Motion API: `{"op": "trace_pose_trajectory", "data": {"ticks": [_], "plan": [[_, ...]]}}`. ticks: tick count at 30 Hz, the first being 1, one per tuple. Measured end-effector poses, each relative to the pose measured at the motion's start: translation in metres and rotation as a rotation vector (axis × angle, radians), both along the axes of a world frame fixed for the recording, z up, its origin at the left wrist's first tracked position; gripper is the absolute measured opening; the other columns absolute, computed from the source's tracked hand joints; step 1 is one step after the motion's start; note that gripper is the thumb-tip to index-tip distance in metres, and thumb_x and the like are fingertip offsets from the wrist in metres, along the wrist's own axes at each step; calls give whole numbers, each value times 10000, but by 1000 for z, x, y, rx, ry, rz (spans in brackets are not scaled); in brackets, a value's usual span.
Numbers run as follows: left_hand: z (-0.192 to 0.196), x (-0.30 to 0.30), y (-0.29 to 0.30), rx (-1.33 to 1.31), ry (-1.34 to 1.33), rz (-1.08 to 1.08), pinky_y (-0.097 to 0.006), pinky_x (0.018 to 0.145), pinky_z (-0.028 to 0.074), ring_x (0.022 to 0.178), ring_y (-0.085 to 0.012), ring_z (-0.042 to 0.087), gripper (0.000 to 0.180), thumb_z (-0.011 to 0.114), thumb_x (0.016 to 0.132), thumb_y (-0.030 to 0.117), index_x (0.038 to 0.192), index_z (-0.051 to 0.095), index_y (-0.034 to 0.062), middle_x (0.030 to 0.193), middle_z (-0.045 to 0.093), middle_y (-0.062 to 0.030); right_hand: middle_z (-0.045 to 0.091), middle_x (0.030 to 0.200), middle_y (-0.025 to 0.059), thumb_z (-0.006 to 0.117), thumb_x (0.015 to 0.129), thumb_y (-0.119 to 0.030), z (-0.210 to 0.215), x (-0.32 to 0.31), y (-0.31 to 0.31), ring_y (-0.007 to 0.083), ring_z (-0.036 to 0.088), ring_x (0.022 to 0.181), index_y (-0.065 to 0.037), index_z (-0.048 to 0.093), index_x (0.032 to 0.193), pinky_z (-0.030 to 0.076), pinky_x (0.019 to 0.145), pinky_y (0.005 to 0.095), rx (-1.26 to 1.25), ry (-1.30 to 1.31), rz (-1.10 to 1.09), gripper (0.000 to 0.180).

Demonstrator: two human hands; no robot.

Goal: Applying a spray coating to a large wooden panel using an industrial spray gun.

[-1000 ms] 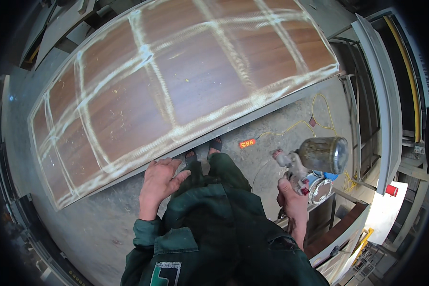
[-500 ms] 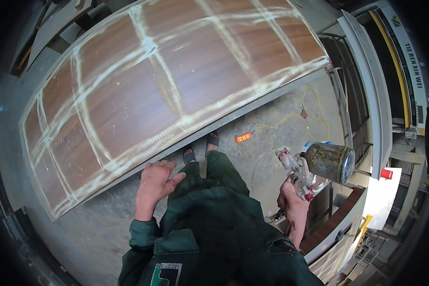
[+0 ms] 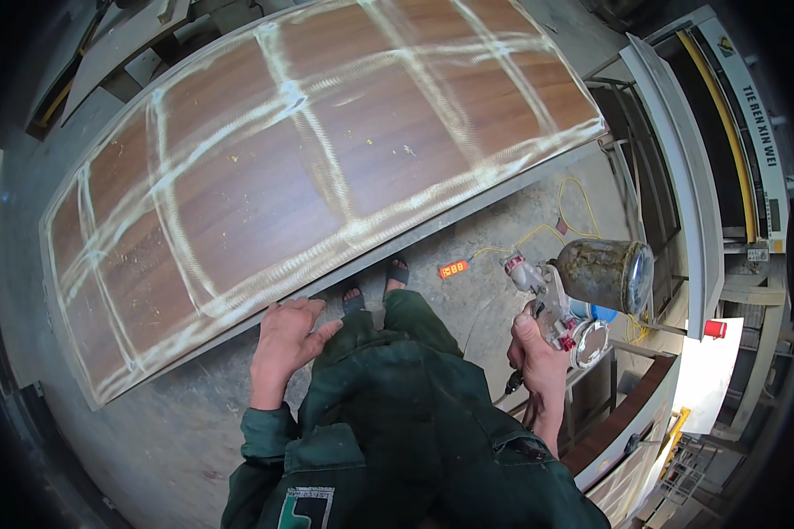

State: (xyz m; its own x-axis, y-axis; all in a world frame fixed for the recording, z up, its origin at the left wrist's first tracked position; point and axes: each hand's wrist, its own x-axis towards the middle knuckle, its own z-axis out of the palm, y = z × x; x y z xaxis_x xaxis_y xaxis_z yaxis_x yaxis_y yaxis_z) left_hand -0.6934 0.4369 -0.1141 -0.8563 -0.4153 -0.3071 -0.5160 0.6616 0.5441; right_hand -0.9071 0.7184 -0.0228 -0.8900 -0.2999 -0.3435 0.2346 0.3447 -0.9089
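Observation:
My right hand (image 3: 543, 375) is wrapped round the handle of a paint spray gun (image 3: 549, 304). Its paint-stained cup (image 3: 602, 275) lies sideways, pointing right, and the nozzle end points left. At the near edge of a large brown wood-grain panel (image 3: 251, 212) is my left hand (image 3: 288, 346), palm down and empty, with the thumb apart from the fingers. Whether its fingertips touch the panel, I cannot tell. Pale whitish bands run along the panel's borders and cross its face in a grid.
An orange device (image 3: 453, 270) with a yellow cord lies on the concrete floor (image 3: 194, 406). Beside the gun are a blue container (image 3: 603, 312) and a round white-rimmed lid or tin (image 3: 590, 345). On the right stand a grey panel (image 3: 679, 176) and metal racks; a red cap (image 3: 715, 329) sits there.
The view has shifted slightly. My right hand has moved a little left and the spray gun has turned, uncovering more of the containers behind it. My left hand stays nearly in place.

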Motion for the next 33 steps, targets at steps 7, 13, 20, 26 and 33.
{"op": "trace_pose_trajectory", "data": {"ticks": [7,13,20,26,33], "plan": [[-4,2,-3,-31,88,39,-478,866,460,961,-356,662,364,742,911,394,1022,710,48,891,688,-140,524,648,-8,782,965,-314,5,-19,-12,97,427,417,-48,599,1021,342,390,267,34,79,-20,328],[0,-15,-2,-11,52,39,-470,873,462,977,-345,665,366,749,906,383,1053,726,48,904,694,-140,534,625,-20,799,954,-291,17,-22,-20,87,477,457,-45,620,993,348,415,257,25,23,27,306],[-1,-24,-1,-8,45,37,-467,889,465,990,-348,666,383,745,908,394,1065,731,45,911,700,-143,530,640,-31,797,959,-275,15,-28,-19,71,461,465,-45,618,985,339,422,253,7,-44,81,293],[-2,-23,1,-7,36,30,-478,892,470,980,-355,671,383,742,910,392,1065,729,42,904,698,-148,632,783,17,769,973,-258,12,-34,-11,72,470,461,-17,641,1122,353,417,239,-11,-24,149,311],[1,-25,0,12,-55,-53,-460,880,490,1023,-372,670,425,726,930,391,1152,734,28,1007,724,-161,656,741,5,735,991,-188,8,-17,-2,77,523,483,6,742,1160,397,458,236,47,-58,65,257]]}}
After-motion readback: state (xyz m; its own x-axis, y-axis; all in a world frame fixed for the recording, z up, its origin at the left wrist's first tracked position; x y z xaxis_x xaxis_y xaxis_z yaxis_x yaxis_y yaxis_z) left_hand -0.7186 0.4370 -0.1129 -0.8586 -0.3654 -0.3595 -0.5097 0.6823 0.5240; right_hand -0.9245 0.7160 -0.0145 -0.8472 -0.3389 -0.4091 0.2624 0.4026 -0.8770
